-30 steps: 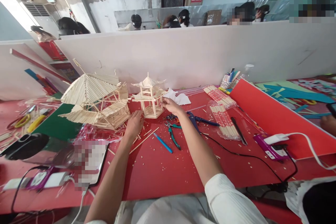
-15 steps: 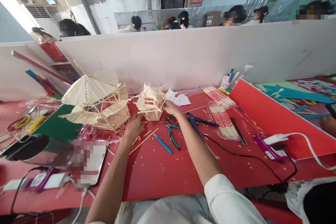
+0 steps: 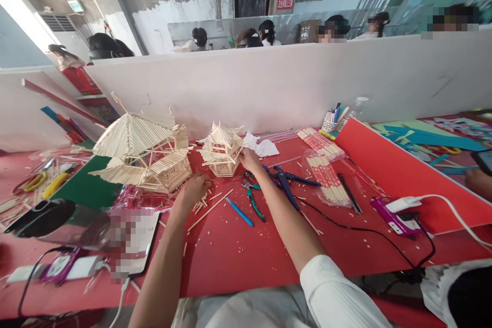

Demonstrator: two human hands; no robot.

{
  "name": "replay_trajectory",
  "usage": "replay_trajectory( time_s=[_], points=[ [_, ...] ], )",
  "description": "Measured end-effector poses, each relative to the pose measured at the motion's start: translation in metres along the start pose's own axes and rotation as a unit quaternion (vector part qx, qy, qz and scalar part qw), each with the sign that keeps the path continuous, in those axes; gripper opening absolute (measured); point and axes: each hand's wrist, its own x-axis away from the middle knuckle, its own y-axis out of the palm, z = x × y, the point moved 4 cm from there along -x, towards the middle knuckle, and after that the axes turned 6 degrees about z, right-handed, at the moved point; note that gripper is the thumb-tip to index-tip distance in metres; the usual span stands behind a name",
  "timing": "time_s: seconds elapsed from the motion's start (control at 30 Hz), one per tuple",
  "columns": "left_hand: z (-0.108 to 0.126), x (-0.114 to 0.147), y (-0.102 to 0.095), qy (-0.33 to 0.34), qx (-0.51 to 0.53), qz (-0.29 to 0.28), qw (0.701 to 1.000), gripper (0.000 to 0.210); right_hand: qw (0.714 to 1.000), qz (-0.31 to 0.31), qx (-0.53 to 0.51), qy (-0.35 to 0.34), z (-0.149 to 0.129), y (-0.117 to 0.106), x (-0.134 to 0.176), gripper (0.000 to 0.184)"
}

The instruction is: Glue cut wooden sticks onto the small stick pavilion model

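Small stick pavilion (image 3: pixel 220 154) stands on red table (image 3: pixel 238 266), just left of the right hand (image 3: pixel 250 160); fingers at its side, I cannot tell whether gripping. Left hand (image 3: pixel 195 188), nearer, half-curled by stick scraps (image 3: pixel 199 207); hold hidden.

A red tabletop (image 3: pixel 246 261) carries a small wooden-stick pavilion (image 3: pixel 223 152) and, left of it, a larger wooden-stick pavilion (image 3: pixel 144 154). Nearer lie loose sticks (image 3: pixel 210 211), scattered chips, a blue pen (image 3: pixel 239 211) and teal-handled pliers (image 3: pixel 250 199). Blue-handled cutters (image 3: pixel 283 183), plastic-wrapped stick bundles (image 3: pixel 326 177) and a purple power strip (image 3: pixel 397 217) lie rightward, a smartphone (image 3: pixel 143 246) leftward.
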Motion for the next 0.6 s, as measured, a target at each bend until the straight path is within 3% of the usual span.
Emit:
replay_trajectory(
  time_s=[0.17, 0.37, 0.6],
  points=[
    [0.003, 0.007, -0.002, 0.039, 0.025, -0.041, 0.998, 0.044, 0.999, 0.01, 0.029, 0.009, -0.003, 0.002, 0.001, 0.017],
    [-0.004, 0.006, -0.012, 0.033, 0.025, -0.062, 0.997, 0.028, 0.999, 0.006, 0.033, 0.004, -0.005, 0.0, 0.003, 0.021],
    [-0.009, 0.006, -0.013, 0.01, -0.007, -0.058, 0.998, 0.035, 1.0, -0.006, 0.027, 0.0, -0.008, -0.006, 0.003, 0.019]
  ],
)
